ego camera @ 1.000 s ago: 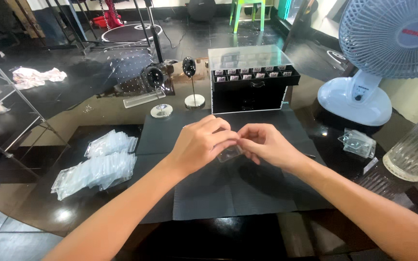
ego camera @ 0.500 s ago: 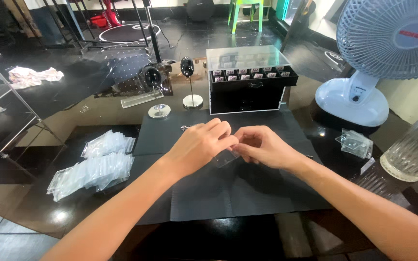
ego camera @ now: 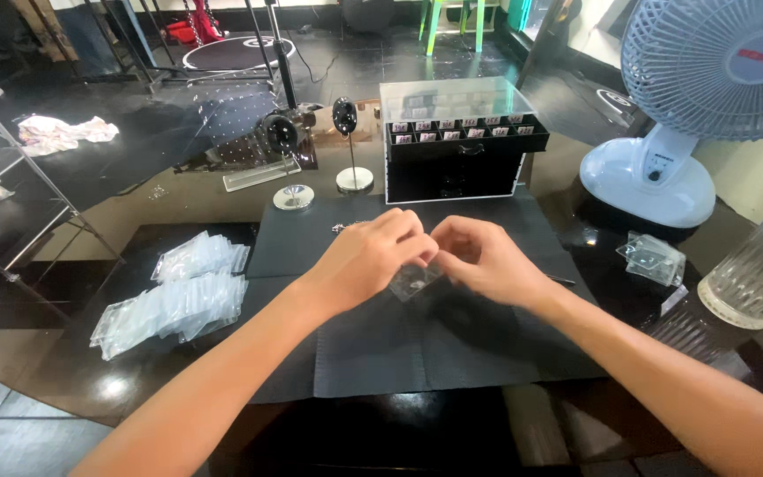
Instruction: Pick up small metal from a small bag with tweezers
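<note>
I see a small clear pouch (ego camera: 414, 281) with something tiny and dark inside, pinched between both hands just above the middle of the black mat (ego camera: 373, 353). The left hand (ego camera: 371, 256) has its fingers closed on the pouch's upper edge; the right hand (ego camera: 483, 261) has its fingers closed on the same edge from the other side. Since half a second ago the hands have barely shifted, and the pouch hangs a little lower below them, so I judge the work is at its mouth. The near half of the mat is bare. A stack of clear pouches (ego camera: 174, 300) lies toward the worktop's left edge, a black drawer box (ego camera: 455, 155) at the back, a ribbed glass (ego camera: 757, 265) and white fan (ego camera: 682, 97) right.
</note>
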